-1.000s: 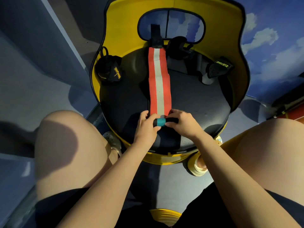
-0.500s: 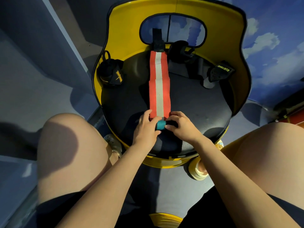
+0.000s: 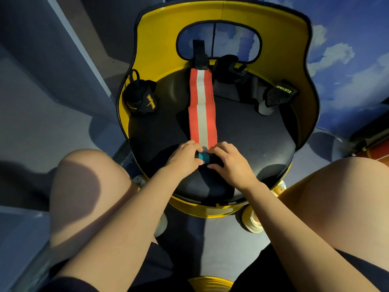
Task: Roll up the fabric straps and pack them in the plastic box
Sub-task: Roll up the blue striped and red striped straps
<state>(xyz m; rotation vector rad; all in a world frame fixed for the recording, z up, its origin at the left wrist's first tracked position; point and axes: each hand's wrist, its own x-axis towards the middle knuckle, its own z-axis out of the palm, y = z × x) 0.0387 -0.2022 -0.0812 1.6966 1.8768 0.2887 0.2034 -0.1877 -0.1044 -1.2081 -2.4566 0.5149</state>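
A long orange strap with a white middle stripe [image 3: 202, 110] lies flat along the black seat of a yellow chair [image 3: 263, 144], its far end carrying a black tab [image 3: 199, 53]. The near end is rolled into a small coil with a teal patch [image 3: 203, 157]. My left hand [image 3: 184, 155] pinches the coil's left side and my right hand [image 3: 228, 163] its right side. A rolled black strap with yellow print [image 3: 141, 100] sits at the seat's left. Two more black straps lie at the back [image 3: 228, 68] and back right [image 3: 277, 94]. No plastic box is visible.
The chair's yellow backrest [image 3: 160, 39] curves around the seat with a window cut in it. My bare knees flank the seat's front edge. A blue wall with painted clouds [image 3: 347, 49] stands to the right, grey floor to the left.
The coil has rolled a little farther up the strap, with both hands following it away from me. The flat length of the strap is slightly shorter.
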